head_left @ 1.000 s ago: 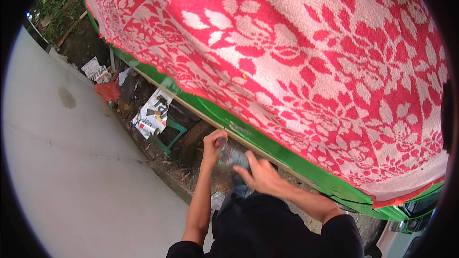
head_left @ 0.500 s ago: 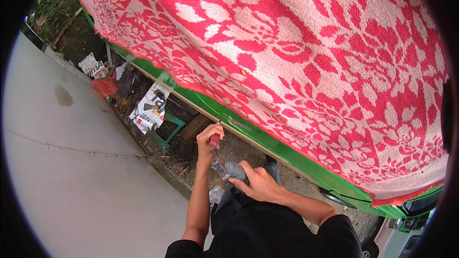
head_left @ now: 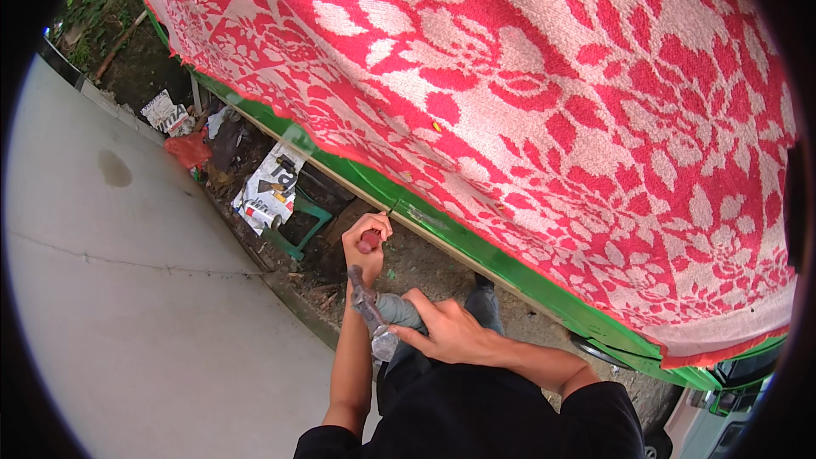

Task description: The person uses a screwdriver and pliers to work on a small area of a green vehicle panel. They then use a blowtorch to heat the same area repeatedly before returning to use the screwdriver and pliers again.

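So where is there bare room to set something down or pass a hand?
The grey surface left of the left forearm looks mostly bare beyond a stain; its slope is unclear. Ground between the green panel, left hand and right hand offers a small free patch. It is crowded around the green stool, sheet and red bag.

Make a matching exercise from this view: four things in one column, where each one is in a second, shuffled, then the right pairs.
Things
1. hammer
2. red-handled tool
3. red and pale floral cloth
4. green stool-like frame

Places
A. draped over the green panel
B. low down, at the edge of a white printed sheet
C. held in the right hand
D. held in the left hand

Right pairs: 1-C, 2-D, 3-A, 4-B
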A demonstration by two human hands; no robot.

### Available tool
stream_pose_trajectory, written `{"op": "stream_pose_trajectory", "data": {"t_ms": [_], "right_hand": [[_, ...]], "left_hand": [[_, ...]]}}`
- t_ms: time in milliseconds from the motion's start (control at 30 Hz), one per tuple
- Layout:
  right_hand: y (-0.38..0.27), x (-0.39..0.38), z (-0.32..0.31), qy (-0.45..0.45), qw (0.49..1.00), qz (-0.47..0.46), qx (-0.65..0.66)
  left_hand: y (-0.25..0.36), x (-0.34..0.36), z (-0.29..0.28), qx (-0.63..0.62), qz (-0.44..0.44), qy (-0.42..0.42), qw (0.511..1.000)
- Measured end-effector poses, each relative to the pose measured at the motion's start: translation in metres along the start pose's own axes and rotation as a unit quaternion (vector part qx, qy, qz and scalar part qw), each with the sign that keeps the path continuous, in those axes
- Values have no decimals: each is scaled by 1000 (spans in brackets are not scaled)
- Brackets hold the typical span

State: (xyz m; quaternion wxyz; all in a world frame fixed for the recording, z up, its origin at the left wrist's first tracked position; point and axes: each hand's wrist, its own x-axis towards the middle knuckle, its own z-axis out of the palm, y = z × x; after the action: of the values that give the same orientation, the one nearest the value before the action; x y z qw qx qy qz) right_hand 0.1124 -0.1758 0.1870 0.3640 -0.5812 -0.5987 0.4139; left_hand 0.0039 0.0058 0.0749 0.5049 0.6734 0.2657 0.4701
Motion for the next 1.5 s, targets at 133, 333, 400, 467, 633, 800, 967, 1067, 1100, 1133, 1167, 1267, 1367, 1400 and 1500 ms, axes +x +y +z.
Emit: {"op": "stream_pose_trajectory", "data": {"t_ms": [133,333,400,467,633,800,967,1067,1100,1133,1167,1267,1367,1400,1500], "right_hand": [[-8,5,3,-9,999,-34,6],[-11,9,2,1,998,-66,-8],[-16,7,-3,-3,998,-47,-36],[-22,4,-6,20,993,-117,-28],[-23,-2,-9,85,952,-289,-44],[26,9,-1,20,993,41,-112],[9,-11,4,38,996,-52,-64],[4,-20,5,86,980,-171,-62],[2,-20,2,104,968,-216,-69],[2,-19,0,123,955,-260,-75],[10,-16,-1,133,948,-257,-133],[34,-2,0,73,980,-11,-186],[21,-13,0,79,990,-14,-114],[17,-18,0,85,990,-44,-102],[-2,-32,-5,105,980,-154,-65]], "left_hand": [[2,-2,2,11,-1,-3,1000],[2,-2,2,9,1,9,1000],[3,-2,5,-1,-8,2,1000],[-2,-4,3,20,18,-8,1000],[2,-8,10,35,35,-20,999],[1,-14,19,34,53,-34,997],[1,-9,17,27,42,-10,999],[0,-8,13,30,32,-19,999],[1,-8,14,32,38,-20,999],[1,-9,16,34,44,-21,998],[1,-10,18,35,49,-22,998],[-1,-9,22,52,63,-31,996],[-6,-15,21,67,61,-20,996],[-5,-13,21,71,53,-19,996],[-1,-12,24,69,73,-24,995]]}}
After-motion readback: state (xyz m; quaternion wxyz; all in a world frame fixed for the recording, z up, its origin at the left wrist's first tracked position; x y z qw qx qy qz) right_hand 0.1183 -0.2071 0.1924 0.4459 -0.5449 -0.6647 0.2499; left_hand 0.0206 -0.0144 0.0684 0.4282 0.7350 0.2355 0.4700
